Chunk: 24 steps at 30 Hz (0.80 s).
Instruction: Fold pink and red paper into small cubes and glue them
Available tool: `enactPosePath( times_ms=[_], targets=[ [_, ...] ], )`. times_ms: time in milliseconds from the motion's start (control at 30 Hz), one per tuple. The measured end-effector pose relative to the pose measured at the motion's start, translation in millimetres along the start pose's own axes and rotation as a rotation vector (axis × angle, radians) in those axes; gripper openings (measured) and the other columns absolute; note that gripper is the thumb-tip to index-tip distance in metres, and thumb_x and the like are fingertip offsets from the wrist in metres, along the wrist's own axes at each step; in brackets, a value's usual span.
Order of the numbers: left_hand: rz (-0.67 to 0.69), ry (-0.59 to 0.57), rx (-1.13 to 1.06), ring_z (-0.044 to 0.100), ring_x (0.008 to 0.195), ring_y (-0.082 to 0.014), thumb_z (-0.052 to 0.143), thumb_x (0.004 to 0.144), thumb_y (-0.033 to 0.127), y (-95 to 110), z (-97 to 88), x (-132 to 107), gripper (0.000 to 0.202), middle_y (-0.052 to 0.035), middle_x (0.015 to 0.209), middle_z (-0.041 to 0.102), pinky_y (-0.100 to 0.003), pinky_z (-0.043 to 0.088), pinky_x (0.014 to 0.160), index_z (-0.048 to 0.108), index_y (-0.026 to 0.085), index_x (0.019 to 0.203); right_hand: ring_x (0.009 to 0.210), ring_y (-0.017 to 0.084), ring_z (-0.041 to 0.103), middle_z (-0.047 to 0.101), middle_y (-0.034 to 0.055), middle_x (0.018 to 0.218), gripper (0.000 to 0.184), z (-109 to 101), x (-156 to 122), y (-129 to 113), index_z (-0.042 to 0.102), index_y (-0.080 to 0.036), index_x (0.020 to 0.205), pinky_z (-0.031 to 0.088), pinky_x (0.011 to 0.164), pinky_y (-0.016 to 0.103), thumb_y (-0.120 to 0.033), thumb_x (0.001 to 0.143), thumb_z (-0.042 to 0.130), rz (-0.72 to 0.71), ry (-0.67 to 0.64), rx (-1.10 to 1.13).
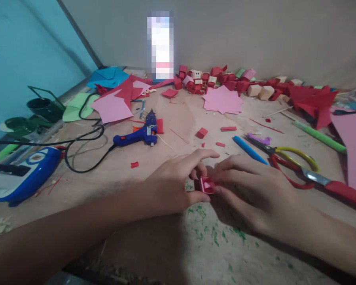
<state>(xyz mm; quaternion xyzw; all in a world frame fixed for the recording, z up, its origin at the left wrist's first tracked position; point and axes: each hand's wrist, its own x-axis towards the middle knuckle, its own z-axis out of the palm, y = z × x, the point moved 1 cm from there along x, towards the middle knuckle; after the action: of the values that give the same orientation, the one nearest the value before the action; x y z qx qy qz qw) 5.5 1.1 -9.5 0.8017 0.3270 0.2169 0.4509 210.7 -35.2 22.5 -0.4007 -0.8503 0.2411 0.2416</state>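
Both of my hands meet at the middle of the table over a small red folded paper piece [207,185]. My left hand [178,182] pinches its left side with thumb and fingers. My right hand [249,188] closes on its right side, fingers pressed together around it. Most of the piece is hidden by my fingers. A blue glue gun [136,136] lies to the left, beyond my left hand. Yellow-handled scissors [287,156] and a blue stick [249,149] lie just past my right hand.
Pink paper sheets [111,107], a pink star-shaped stack [222,99] and several red and cream paper cubes [225,81] line the back. A black cable [77,142] loops at the left by a blue-white device [29,174]. A red-handled knife [335,186] lies at right.
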Motion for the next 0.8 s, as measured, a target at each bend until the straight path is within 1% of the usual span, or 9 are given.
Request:
enactPosePath(
  times_ms=[133, 267, 333, 400, 467, 533, 667, 800],
  targets=[
    [0.004, -0.009, -0.004, 0.064, 0.088, -0.0177, 0.081, 0.080, 0.019, -1.4, 0.7, -0.4, 0.077, -0.0016, 0.102, 0.066, -0.035, 0.052, 0.087, 0.041, 0.026, 0.145, 0.092, 0.020, 0.065, 0.070, 0.0088, 0.103, 0.017, 1.4, -0.7, -0.7, 0.076, -0.019, 0.100, 0.055, 0.078, 0.034, -0.014, 0.096, 0.060, -0.018, 0.010, 0.022],
    [-0.005, -0.004, 0.015, 0.064, 0.088, -0.0180, 0.082, 0.077, 0.018, -1.2, 1.3, 0.0, 0.078, -0.0018, 0.104, 0.068, -0.036, 0.052, 0.089, 0.042, 0.027, 0.144, 0.092, 0.019, 0.065, 0.072, 0.0097, 0.103, 0.013, 4.2, -0.3, -2.0, 0.074, -0.017, 0.100, 0.055, 0.078, 0.033, -0.014, 0.096, 0.063, -0.117, 0.066, 0.010],
    [0.001, 0.002, 0.020, 0.064, 0.086, -0.0171, 0.082, 0.077, 0.017, -1.1, 1.7, 0.3, 0.076, -0.0013, 0.103, 0.068, -0.034, 0.052, 0.087, 0.043, 0.026, 0.142, 0.091, 0.019, 0.066, 0.075, 0.0093, 0.102, 0.011, 5.9, 0.2, -2.5, 0.072, -0.017, 0.101, 0.055, 0.079, 0.033, -0.013, 0.096, 0.062, -0.167, 0.068, 0.009],
    [0.017, 0.002, 0.004, 0.064, 0.085, -0.0164, 0.081, 0.078, 0.016, -1.1, 2.1, 0.4, 0.075, -0.0011, 0.101, 0.068, -0.033, 0.052, 0.086, 0.043, 0.025, 0.142, 0.089, 0.018, 0.067, 0.076, 0.0083, 0.101, 0.012, 6.7, 0.6, -2.7, 0.070, -0.017, 0.102, 0.054, 0.078, 0.031, -0.012, 0.097, 0.061, -0.185, 0.052, 0.031],
    [0.024, 0.001, -0.007, 0.065, 0.086, -0.0169, 0.081, 0.078, 0.017, -1.1, 2.2, 0.0, 0.075, -0.0015, 0.101, 0.069, -0.034, 0.052, 0.087, 0.043, 0.024, 0.142, 0.084, 0.016, 0.067, 0.077, 0.0067, 0.097, 0.013, 6.2, 0.9, -2.6, 0.070, -0.017, 0.102, 0.053, 0.074, 0.028, -0.010, 0.097, 0.059, -0.154, 0.041, 0.069],
    [0.017, -0.001, 0.000, 0.065, 0.088, -0.0183, 0.082, 0.078, 0.018, -0.7, 1.9, -0.6, 0.075, -0.0022, 0.102, 0.070, -0.036, 0.051, 0.089, 0.043, 0.024, 0.142, 0.081, 0.014, 0.068, 0.077, 0.0049, 0.094, 0.014, 4.8, 0.9, -2.3, 0.071, -0.017, 0.101, 0.053, 0.072, 0.025, -0.011, 0.097, 0.059, -0.088, 0.041, 0.112],
    [-0.009, 0.000, 0.046, 0.065, 0.095, -0.0214, 0.082, 0.078, 0.021, 2.2, 1.3, -1.7, 0.076, -0.0031, 0.106, 0.071, -0.039, 0.050, 0.091, 0.043, 0.026, 0.143, 0.079, 0.014, 0.070, 0.077, 0.0033, 0.089, 0.013, 3.0, 0.0, -0.8, 0.073, -0.019, 0.096, 0.055, 0.070, 0.023, -0.013, 0.096, 0.062, 0.020, 0.084, 0.190],
    [-0.046, 0.010, 0.056, 0.064, 0.093, -0.0205, 0.085, 0.075, 0.022, 5.5, 0.8, -0.9, 0.078, -0.0037, 0.109, 0.070, -0.039, 0.051, 0.090, 0.046, 0.024, 0.142, 0.084, 0.015, 0.072, 0.079, 0.0040, 0.092, 0.012, 3.0, -0.4, 3.1, 0.074, -0.018, 0.098, 0.057, 0.076, 0.026, -0.013, 0.095, 0.064, 0.016, 0.165, 0.249]
  ],
)
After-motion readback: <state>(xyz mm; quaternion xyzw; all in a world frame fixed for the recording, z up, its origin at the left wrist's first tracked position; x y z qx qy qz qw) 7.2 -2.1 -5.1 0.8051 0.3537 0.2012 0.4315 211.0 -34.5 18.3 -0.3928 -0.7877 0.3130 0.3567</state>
